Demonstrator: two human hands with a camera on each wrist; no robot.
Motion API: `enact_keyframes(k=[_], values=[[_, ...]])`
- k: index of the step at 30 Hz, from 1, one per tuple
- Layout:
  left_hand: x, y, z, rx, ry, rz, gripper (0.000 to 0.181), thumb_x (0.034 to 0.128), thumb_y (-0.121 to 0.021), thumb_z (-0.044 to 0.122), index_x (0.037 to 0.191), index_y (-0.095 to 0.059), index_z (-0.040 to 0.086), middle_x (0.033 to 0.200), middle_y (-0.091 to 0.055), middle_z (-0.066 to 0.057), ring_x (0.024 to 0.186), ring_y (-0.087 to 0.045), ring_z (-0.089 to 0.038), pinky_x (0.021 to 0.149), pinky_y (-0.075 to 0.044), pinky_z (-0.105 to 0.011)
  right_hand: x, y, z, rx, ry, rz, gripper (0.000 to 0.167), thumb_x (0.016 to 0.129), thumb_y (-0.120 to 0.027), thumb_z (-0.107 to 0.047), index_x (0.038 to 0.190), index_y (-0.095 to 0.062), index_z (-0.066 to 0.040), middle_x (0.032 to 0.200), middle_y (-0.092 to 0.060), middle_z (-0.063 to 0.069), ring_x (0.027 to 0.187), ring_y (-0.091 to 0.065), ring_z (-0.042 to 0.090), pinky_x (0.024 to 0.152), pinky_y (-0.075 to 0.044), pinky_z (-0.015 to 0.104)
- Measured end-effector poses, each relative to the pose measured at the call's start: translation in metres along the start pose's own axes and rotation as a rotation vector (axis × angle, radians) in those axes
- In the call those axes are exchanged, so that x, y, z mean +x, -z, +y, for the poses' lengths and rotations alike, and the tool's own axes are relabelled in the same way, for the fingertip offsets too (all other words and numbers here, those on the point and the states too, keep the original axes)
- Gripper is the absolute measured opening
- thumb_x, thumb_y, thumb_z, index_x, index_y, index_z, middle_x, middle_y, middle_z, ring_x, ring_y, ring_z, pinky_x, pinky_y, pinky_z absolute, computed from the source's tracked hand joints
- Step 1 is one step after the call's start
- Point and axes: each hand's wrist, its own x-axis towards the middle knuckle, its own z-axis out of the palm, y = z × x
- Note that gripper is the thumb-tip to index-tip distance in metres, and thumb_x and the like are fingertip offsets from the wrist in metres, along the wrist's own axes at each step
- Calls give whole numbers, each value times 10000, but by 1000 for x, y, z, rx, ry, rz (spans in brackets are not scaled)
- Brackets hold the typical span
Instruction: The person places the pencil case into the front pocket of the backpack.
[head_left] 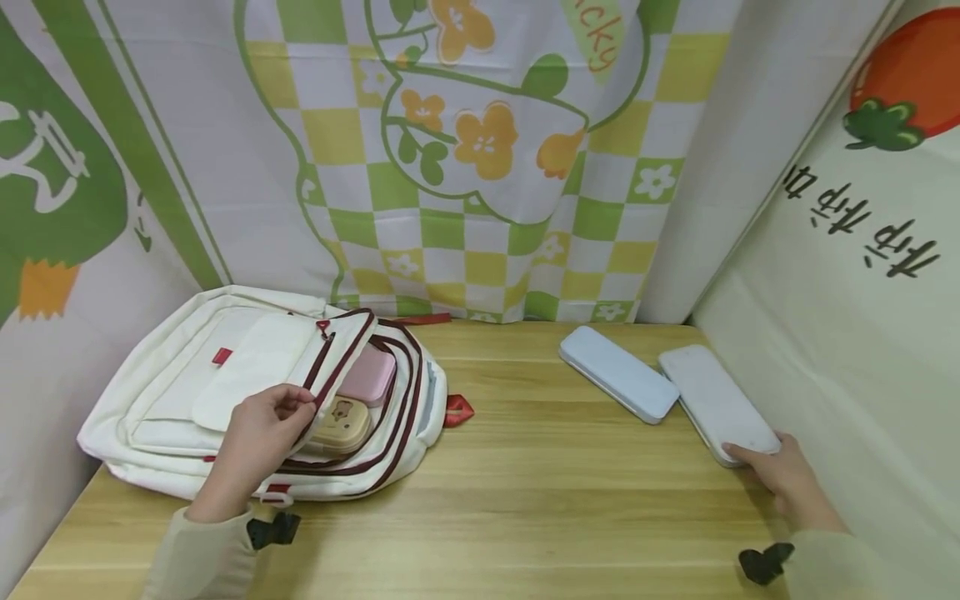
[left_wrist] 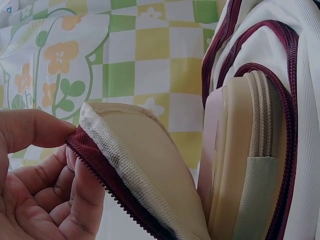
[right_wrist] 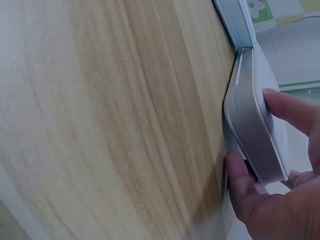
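A white backpack (head_left: 168, 383) with dark red zippers lies on the left, its front compartment unzipped. My left hand (head_left: 258, 429) pinches the zippered edge of its front flap (left_wrist: 135, 145) between thumb and finger, holding it lifted. Inside sit a pink case (head_left: 369, 375) and a tan case (head_left: 343, 423) with an animal print. At the right, my right hand (head_left: 791, 479) grips the near end of a flat white oblong case (head_left: 716, 400). The thumb presses on top and fingers reach underneath; in the right wrist view this end is tilted off the table.
A light blue oblong case (head_left: 618, 372) lies just left of the white one, close against its far end. The wooden table (head_left: 525, 492) is bounded by a patterned curtain (head_left: 465, 208) behind and a pale printed sheet (head_left: 862, 333) on the right. A red strap tab (head_left: 457, 410) sticks out beside the backpack.
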Motion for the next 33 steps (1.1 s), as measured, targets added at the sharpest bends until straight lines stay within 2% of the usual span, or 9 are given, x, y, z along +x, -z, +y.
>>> enact_keyframes(k=[5, 13, 16, 18, 21, 23, 26, 29, 33], values=[[1, -1, -1, -1, -7, -1, 139, 958, -652, 90, 1017, -702, -26, 858, -696, -79, 768, -608, -182, 658, -473, -271, -3, -1, 5, 217, 47, -37, 877, 1024, -568, -31, 1528, 122, 168, 1533, -103, 460, 782, -580, -35, 766, -562, 214], [0, 3, 0, 4, 2, -1, 148, 972, -650, 103, 1026, -705, -23, 873, -700, -81, 770, -614, -176, 651, -474, -273, -5, -2, 11, 470, -24, 21, 833, 1077, -429, -90, 1585, 229, -40, 1631, -20, 328, 793, -587, -66, 869, -541, 217], [1, 4, 0, 8, -1, -2, 157, 978, -649, 112, 1030, -703, -25, 879, -702, -81, 771, -615, -175, 645, -474, -275, -3, -3, 12, 532, -48, 28, 839, 1087, -436, -129, 1585, 232, -32, 1644, -36, 254, 830, -583, -80, 920, -516, 213], [1, 5, -1, 9, 0, -3, 160, 980, -648, 114, 1031, -701, -29, 880, -701, -82, 770, -612, -175, 639, -473, -275, -2, -3, 12, 564, -53, 33, 831, 1084, -465, -132, 1591, 175, 21, 1548, -280, 253, 848, -588, -75, 935, -510, 217], [1, 5, -1, 6, 7, -6, 164, 982, -645, 114, 1030, -696, -34, 881, -698, -84, 767, -609, -174, 632, -472, -274, -1, -2, 13, 598, -47, 38, 784, 1072, -527, -140, 1599, 11, 81, 1170, -579, 42, 863, -599, -62, 922, -519, 221], [1, 5, -1, 1, 14, -7, 164, 982, -645, 114, 1030, -693, -35, 883, -697, -87, 770, -608, -174, 633, -471, -273, -1, -1, 13, 664, -66, 45, 726, 1051, -582, -147, 1596, -127, 8, 965, -578, -128, 854, -618, -45, 897, -532, 223], [2, 4, -1, -2, 18, -9, 170, 985, -644, 120, 1035, -690, -35, 892, -699, -88, 779, -612, -171, 639, -470, -269, -2, 1, 12, 778, -90, 37, 531, 1026, -632, -162, 1455, -319, -138, 878, -615, -164, 858, -638, -27, 855, -546, 219], [2, 3, -1, -2, 23, -14, 171, 988, -643, 120, 1041, -690, -36, 902, -699, -92, 787, -616, -173, 644, -472, -267, -2, 2, 9, 867, -119, 71, 360, 1016, -643, -140, 1278, -399, -184, 884, -618, -147, 858, -644, -11, 829, -551, 216], [2, 3, -1, 0, 22, -15, 176, 991, -641, 123, 1044, -689, -38, 905, -696, -94, 785, -614, -177, 640, -473, -267, -1, 1, 4, 892, -143, 188, 364, 1009, -648, -107, 1273, -414, -195, 949, -578, -118, 840, -636, -9, 812, -548, 197]])
